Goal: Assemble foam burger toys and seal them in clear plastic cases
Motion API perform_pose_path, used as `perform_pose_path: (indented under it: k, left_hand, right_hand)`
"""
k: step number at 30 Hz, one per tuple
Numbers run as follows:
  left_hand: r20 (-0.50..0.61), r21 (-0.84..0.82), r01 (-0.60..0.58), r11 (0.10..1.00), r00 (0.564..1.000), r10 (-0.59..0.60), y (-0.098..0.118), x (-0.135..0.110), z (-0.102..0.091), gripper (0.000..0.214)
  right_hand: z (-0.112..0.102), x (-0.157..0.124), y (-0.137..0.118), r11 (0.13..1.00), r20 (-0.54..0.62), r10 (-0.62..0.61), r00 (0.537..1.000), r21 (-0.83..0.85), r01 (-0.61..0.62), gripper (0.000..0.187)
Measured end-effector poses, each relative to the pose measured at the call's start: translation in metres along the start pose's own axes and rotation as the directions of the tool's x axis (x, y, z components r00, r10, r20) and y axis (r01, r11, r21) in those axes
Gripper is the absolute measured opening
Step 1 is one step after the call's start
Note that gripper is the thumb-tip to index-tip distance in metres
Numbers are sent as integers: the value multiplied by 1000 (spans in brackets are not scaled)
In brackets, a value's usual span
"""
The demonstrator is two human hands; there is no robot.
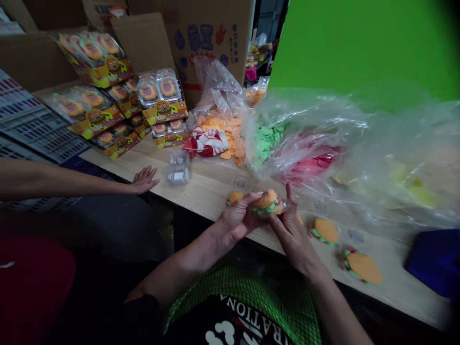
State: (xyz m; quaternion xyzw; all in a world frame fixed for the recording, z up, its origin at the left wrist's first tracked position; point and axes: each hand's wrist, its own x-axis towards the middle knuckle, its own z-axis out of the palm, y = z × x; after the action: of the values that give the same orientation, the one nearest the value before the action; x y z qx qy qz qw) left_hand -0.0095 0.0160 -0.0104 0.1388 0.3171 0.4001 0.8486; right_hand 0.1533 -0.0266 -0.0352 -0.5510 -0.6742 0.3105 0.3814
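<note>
"At front of the table (204, 191), mid-view: toy burger (268, 203)! L hand (235, 221) pinching its left end; R hand (293, 235) touching the right, full grip unclear."

"Handling?"

"Prob. light, soft, foam-like, so easily dented; layers may slip. Best hold: top + bottom tog., near the sides."

"What's hidden?"

"Underside, behind fingers. 2nd burger (235, 197) part-blocked by L hand; clear bag (402, 158) at view's far right blurs, contents can't be ID'd."

Your black top (239, 330), 6 o'clock: white "RATION". Carton (215, 24), 11 o'clock: blue Chinese characters, indistinct. Burger packs (165, 111), 10 o'clock: lettering illegible.
</note>
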Motion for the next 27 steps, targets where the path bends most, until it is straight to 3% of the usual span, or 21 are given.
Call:
perform_pose_path:
  k: [2, 3, 5, 7, 9, 11, 13, 17, 20, 22, 23, 25, 27]
  left_hand:
    - [-49, 205, -162, 965, 983, 175, 30, 10, -19, 30]
    - [-87, 315, -254, 915, 952, 294, 47, 16, -31, 32]
    - [-188, 527, -362, 769, 833, 521, 81, 33, -55, 32]
    - [-243, 712, -293, 638, 750, 616, 107, 50, -78, 30]
    - [-251, 809, -195, 555, 738, 626, 122, 65, -97, 31]
    - [-250, 843, -145, 517, 747, 616, 129, 76, -111, 32]
    - [-266, 863, -112, 492, 727, 633, 132, 83, -120, 35]
    - [-256, 921, -65, 384, 641, 724, 132, 81, -120, 54]
    - [-118, 982, -57, 181, 564, 817, 115, 59, -111, 49]
    - [-23, 996, -51, 68, 612, 790, 90, 36, -107, 49]
    - [5, 997, -58, 46, 673, 739, 75, 25, -107, 55]
    - [33, 996, -81, 48, 777, 629, 44, 7, -108, 68]
    - [32, 995, -80, 55, 809, 587, 19, -1, -112, 64]
  right_hand:
    - [-9, 21, 11, 996, 159, 28, 987, 84, -42, 79]
    - [-13, 35, 15, 994, 193, 38, 980, 95, -57, 73]
    - [-17, 65, 18, 998, 174, 47, 984, 28, -52, 57]
    - [-9, 96, 14, 991, 182, 22, 983, -133, 3, 45]
    - [8, 125, 6, 916, 291, 12, 957, -387, 107, 45]
    - [31, 148, 1, 762, 383, 56, 922, -613, 209, 51]
    - [51, 164, -1, 637, 424, 103, 900, -723, 268, 52]
    - [74, 182, 1, 550, 451, 107, 886, -769, 325, 42]
    - [76, 188, 1, 497, 450, 107, 887, -797, 344, 37]
    - [74, 190, -1, 477, 445, 110, 889, -808, 345, 33]
    - [72, 190, -3, 473, 442, 109, 890, -811, 345, 32]
    - [68, 188, -8, 467, 435, 97, 895, -814, 345, 32]
    - [64, 180, -17, 464, 430, 78, 900, -814, 349, 32]
